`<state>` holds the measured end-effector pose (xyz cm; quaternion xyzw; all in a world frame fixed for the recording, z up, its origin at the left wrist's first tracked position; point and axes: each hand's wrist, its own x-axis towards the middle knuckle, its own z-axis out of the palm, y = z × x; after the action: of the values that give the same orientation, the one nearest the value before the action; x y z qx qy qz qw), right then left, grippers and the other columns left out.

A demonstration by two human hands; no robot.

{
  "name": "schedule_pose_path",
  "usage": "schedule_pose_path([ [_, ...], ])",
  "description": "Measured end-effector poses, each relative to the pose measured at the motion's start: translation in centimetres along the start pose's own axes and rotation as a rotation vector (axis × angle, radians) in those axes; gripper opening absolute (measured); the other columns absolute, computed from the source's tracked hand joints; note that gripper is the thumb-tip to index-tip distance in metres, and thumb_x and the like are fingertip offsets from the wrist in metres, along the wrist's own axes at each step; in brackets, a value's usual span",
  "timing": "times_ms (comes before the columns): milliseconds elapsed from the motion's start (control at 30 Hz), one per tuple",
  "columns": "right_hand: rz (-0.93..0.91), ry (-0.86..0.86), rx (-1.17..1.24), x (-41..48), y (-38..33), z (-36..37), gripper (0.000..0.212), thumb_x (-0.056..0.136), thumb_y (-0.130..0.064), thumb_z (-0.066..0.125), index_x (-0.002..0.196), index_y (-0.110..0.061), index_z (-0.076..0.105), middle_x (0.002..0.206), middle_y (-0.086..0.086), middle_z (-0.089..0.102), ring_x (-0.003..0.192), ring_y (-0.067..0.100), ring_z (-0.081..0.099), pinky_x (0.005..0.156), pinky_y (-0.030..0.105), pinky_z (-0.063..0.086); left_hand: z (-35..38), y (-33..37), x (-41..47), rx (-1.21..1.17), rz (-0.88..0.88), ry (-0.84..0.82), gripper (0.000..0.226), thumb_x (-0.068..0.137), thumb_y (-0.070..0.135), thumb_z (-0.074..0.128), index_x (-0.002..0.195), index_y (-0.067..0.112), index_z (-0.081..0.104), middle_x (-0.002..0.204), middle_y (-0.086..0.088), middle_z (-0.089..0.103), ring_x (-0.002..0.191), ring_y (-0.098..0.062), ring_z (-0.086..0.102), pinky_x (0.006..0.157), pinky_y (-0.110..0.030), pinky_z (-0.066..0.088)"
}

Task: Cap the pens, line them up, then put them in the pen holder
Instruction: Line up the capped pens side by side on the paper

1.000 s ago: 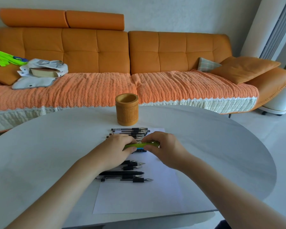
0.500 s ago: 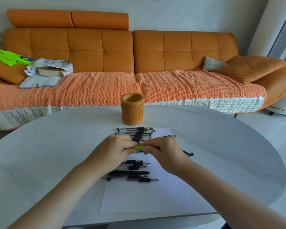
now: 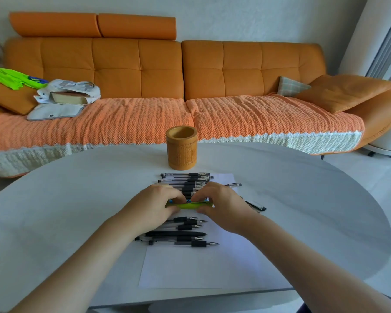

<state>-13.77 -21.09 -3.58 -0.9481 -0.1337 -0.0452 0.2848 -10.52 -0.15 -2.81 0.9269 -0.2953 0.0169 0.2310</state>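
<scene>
Left hand (image 3: 155, 205) and right hand (image 3: 221, 203) pinch a slim lime-green pen (image 3: 188, 205) level.

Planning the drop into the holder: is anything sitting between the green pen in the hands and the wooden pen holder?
Yes. A row of capped black pens lies on the paper between the green pen and the pen holder. They lie flat, so lifting the pen over them should clear. The holder's opening looks unblocked.
</scene>
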Motion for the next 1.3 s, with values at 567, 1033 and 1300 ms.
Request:
schedule_pose_path([
  [567,-0.163,0.021,-0.137,-0.5,-1.0,0.0,0.012,0.089,-0.032,0.066,0.096,-0.027,0.075,0.092,-0.011,0.058,0.082,0.010,0.054,0.071,0.031,0.049,-0.8,-0.1,-0.6,0.140,-0.071,-0.197,0.015,0.085,0.044,0.062,0.097,0.039,0.069,0.095,0.018,0.059,0.092,-0.004,0.055,0.083,-0.032,0.050],
  [1033,-0.118,-0.064,-0.212,-0.4,-1.5,-0.2,0.018,0.094,-0.035,0.059,0.105,-0.027,0.071,0.103,-0.009,0.061,0.084,0.010,0.051,0.069,0.028,0.039,-0.4,0.7,-0.3,0.043,0.005,-0.172,0.010,0.089,0.031,0.066,0.098,0.033,0.070,0.092,0.015,0.055,0.087,-0.005,0.054,0.081,-0.030,0.048],
  [1300,0.077,0.166,-0.058,-0.6,1.8,-4.2,0.022,0.097,-0.037,0.053,0.110,-0.032,0.069,0.106,-0.013,0.060,0.086,0.009,0.060,0.074,0.029,0.048,-0.2,2.2,0.5,0.017,-0.022,-0.003,0.014,0.096,0.035,0.052,0.108,0.032,0.059,0.108,0.017,0.059,0.094,-0.006,0.056,0.082,-0.031,0.048],
])
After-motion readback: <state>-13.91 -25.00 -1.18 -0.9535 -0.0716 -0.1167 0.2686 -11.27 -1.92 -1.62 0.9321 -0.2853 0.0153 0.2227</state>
